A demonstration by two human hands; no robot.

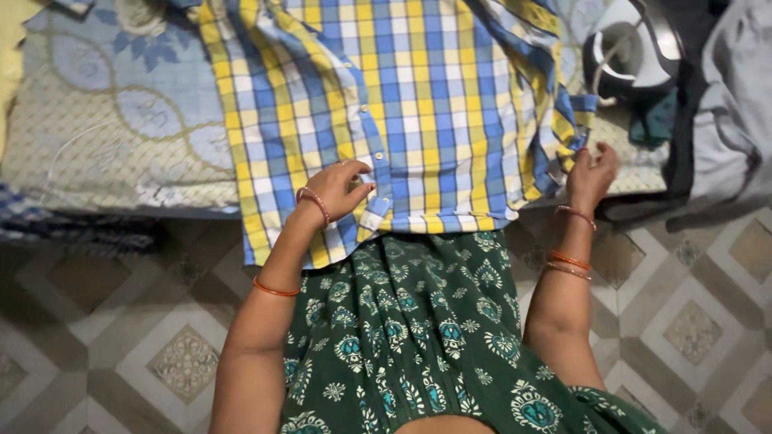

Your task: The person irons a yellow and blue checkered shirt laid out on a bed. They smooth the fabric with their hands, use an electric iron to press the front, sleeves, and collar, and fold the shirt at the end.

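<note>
Your left hand [338, 189] and right hand [591, 173] each pinch one checked shirt [402, 104]; one iron [631, 48] sits beside it.

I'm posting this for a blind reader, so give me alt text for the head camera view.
Seen from above, a person's left hand and right hand grip a blue, yellow and white checked shirt spread on a patterned padded surface. An iron sits at the upper right, above a tiled floor.
</note>
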